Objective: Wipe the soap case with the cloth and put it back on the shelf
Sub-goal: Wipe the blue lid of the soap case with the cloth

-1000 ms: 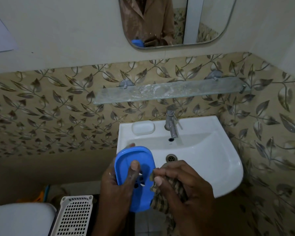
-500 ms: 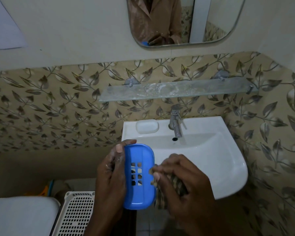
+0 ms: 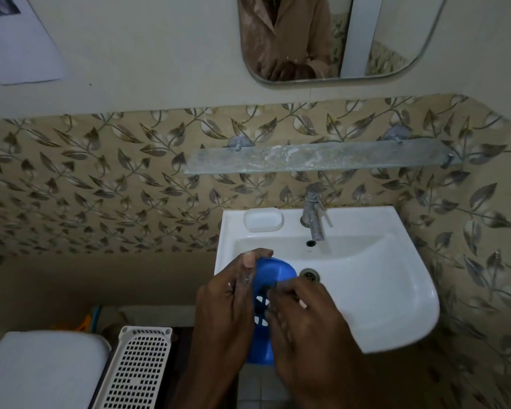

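This is a small home bathroom. A white ceramic wall-hung washbasin [image 3: 396, 290] sits under and beyond the person's hands, with a metal single-lever tap [image 3: 314, 215] and a white bar of soap [image 3: 263, 219] on its back ledge. Above the tap runs a clouded glass shelf [image 3: 322, 157] on metal brackets, against beige leaf-patterned wall tiles [image 3: 86, 187]. Higher up hangs a rounded wall mirror [image 3: 337, 39]. Left of the hands stands a white perforated plastic basket [image 3: 136, 373].

Blue soap case [image 3: 273, 271] held on edge over the sink [image 3: 396, 305] rim, gripped by left hand [image 3: 222, 311]. Right hand [image 3: 304, 317] across its slotted face, fingers curled; cloth hidden. Bare glass shelf [image 3: 316, 157] above the tap [image 3: 314, 214]. White soap [image 3: 263, 219] on the sink's back ledge.
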